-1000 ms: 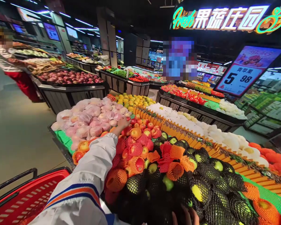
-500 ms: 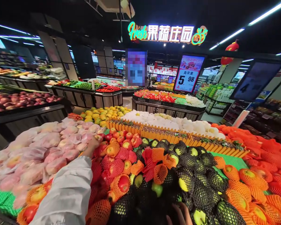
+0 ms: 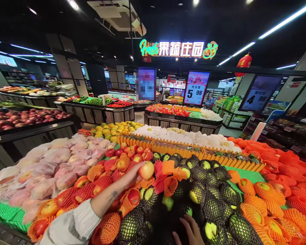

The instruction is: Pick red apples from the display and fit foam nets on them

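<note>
My left hand (image 3: 134, 174) reaches in from the lower left and is closed round a yellowish-red apple (image 3: 146, 170), which has no foam net on it. It is above the red apples, several of which sit in red or orange foam nets. Beside the held apple lie loose orange foam nets (image 3: 171, 185) and red foam nets (image 3: 158, 178). My right hand (image 3: 190, 232) is at the bottom edge, only partly in view, with its fingers apart. Near it are green apples in black nets (image 3: 211, 197) and a very dark patch whose contents I cannot make out.
Bagged pinkish fruit (image 3: 44, 166) is heaped on the left. On the right lie fruits in orange nets (image 3: 266, 194). A low orange picket fence (image 3: 180, 148) crosses behind the apples, with white-wrapped fruit (image 3: 163, 136) and yellow fruit (image 3: 112, 130) beyond. Price screens (image 3: 196, 87) hang above.
My left hand has moved right and nearer from the far left edge of the red apples, bringing the apple with it. My right hand stays low, with slightly more showing. The view has tilted up a little.
</note>
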`<state>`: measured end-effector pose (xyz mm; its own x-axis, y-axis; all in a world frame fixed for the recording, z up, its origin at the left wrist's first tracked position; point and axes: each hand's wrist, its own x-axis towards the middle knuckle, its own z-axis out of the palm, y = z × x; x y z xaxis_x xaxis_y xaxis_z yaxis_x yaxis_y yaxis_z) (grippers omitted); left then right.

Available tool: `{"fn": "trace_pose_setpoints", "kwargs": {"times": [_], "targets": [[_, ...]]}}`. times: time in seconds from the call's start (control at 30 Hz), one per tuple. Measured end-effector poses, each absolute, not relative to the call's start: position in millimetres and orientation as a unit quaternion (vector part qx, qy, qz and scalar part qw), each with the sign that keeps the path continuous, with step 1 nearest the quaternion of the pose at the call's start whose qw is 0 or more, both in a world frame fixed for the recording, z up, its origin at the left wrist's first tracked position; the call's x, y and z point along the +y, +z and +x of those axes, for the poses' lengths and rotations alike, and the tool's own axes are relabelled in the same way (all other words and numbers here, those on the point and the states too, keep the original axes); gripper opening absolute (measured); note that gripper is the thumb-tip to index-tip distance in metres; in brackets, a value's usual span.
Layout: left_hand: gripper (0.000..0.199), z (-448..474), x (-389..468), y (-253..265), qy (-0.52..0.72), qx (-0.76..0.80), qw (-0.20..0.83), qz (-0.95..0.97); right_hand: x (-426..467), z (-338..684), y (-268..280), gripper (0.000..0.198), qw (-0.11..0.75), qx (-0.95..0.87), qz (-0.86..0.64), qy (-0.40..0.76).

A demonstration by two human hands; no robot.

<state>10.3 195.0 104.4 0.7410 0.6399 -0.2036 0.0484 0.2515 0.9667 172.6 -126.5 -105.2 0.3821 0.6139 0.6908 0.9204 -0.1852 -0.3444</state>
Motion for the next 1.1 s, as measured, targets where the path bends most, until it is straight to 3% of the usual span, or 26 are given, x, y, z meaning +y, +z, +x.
{"fn": "trace_pose_setpoints", "kwargs": {"times": [0.03, 0.13, 0.23, 0.43, 0.63, 0.73, 0.83, 0.97, 1.1], "targets": [[0.064, 20.3, 167.2, 92.5, 0.142, 0.304, 0.746, 0.575, -129.8, 173.4, -102.5, 0.045, 0.367, -0.536, -0.736, -0.190], [0.068, 48.0, 91.2, 54.6, -0.001, 0.266, 0.756, 0.598, -138.1, 173.5, -100.2, 0.088, 0.405, -0.568, -0.707, -0.115], [0.067, 64.7, 36.0, 27.5, -0.062, 0.226, 0.673, 0.702, -142.6, 169.9, -107.3, 0.111, 0.490, -0.528, -0.690, -0.075], [0.052, 75.8, 4.8, 43.1, -0.060, 0.104, 0.412, 0.903, -148.0, 166.1, -119.5, 0.069, 0.493, -0.458, -0.726, -0.145], [0.030, 101.4, 59.4, 67.8, 0.095, 0.125, 0.152, 0.976, -142.7, 161.0, -122.0, 0.068, 0.425, -0.481, -0.735, -0.218], [0.037, 103.9, 88.3, 56.6, 0.075, 0.150, 0.075, 0.983, -139.1, 160.6, -126.6, 0.067, 0.414, -0.492, -0.733, -0.224], [0.013, 98.4, 101.0, 46.7, 0.085, 0.158, 0.076, 0.981, -138.0, 161.9, -132.1, 0.069, 0.409, -0.479, -0.739, -0.240], [0.016, 90.9, 98.3, 60.0, 0.176, 0.166, 0.131, 0.961, -139.1, 162.9, -134.4, 0.072, 0.421, -0.472, -0.733, -0.249], [0.014, 88.4, 94.3, 87.2, 0.264, 0.228, 0.227, 0.909, -138.9, 164.1, -124.4, 0.060, 0.420, -0.502, -0.722, -0.225]]}}
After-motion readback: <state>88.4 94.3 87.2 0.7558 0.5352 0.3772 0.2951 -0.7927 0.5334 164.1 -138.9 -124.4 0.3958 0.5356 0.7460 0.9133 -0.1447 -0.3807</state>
